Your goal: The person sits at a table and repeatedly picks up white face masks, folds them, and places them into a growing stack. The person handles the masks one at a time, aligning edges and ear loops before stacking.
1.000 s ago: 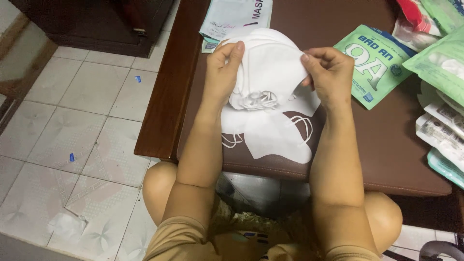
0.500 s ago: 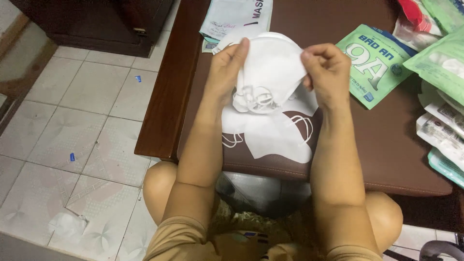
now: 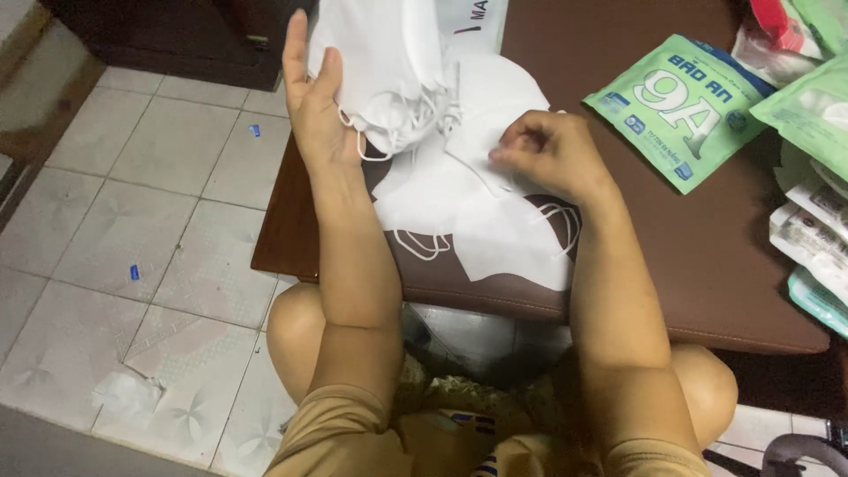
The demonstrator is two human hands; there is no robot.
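Since the earlier frame, both hands have separated: the left hand (image 3: 316, 102) has risen toward the upper centre-left of the frame, lifting a bundle of white face masks (image 3: 382, 62) with it, while the right hand (image 3: 543, 152) has dropped to the masks lying on the bench (image 3: 707, 256). Left hand state: palm turned up, fingers extended and largely open, with the bundle resting against the palm and thumb side; whether the thumb pins it cannot be determined. Right hand state: fingers curled, tips pinched together on the edge of a flat white mask (image 3: 495, 97) at frame centre. Further flat masks (image 3: 503, 238) lie just below it, overlapping, with elastic ear loops (image 3: 422, 245) trailing over the padded brown bench edge. Handling judgement: each mask is very light, thin, soft and limp; it will fold or sag if taken by one corner, and the layers tend to cling and slide off one another. The loops hang loose in the lifted bundle and are likely to tangle. Best hold is a light pinch at the folded edge or seam, supporting the body from beneath. Green printed packets (image 3: 685, 106) lie in the upper right, well clear of both hands; a tiled floor (image 3: 115, 230) fills the left.
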